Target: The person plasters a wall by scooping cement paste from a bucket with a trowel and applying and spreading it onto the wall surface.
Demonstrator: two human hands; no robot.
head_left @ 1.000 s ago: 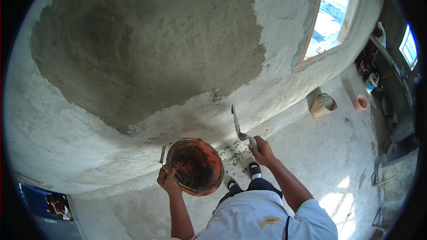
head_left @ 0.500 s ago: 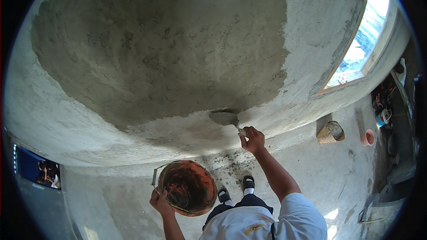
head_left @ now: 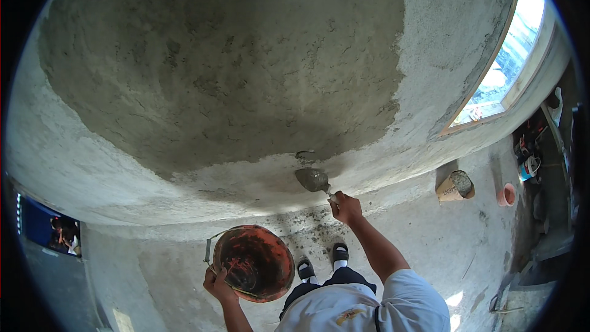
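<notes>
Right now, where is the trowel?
In the head view, the trowel is in the right hand, raised against the plastered wall, above the orange pan.

At two o'clock a bright window opens in the wall. At three o'clock a tilted sack of grey powder stands on the floor, an orange pot just beside it. At eight o'clock sits a blue object.

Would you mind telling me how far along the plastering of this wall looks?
Done: a broad dark patch of wet plaster. In hand: the right hand holds a loaded trowel at its lower edge; the left hand holds the orange pan. Left: the paler wall around it.
</notes>
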